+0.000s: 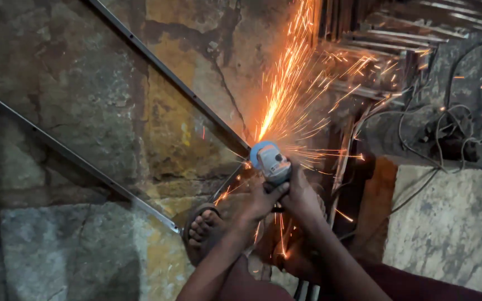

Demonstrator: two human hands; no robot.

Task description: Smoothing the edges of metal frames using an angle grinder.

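Both hands clamped round grinder (271, 161) at frame centre: left hand (260, 202) wraps body from below, right hand (302, 192) grips beside it, touching. Grinder head meets end of steel strip (168, 75) on stone floor (85, 111). Sparks (285, 78) fan upward. Sandalled foot (203, 228) on second strip (73, 159). Cables (447, 128) right.

The floor (85, 100) is rough, cracked stone, grey with yellow-brown patches. Two long thin metal strips (73, 156) lie slantwise across it, one (168, 72) above the other, well apart. A sandalled foot (203, 226) presses on the lower strip's end, and tangled cables (442, 128) lie at the far right.
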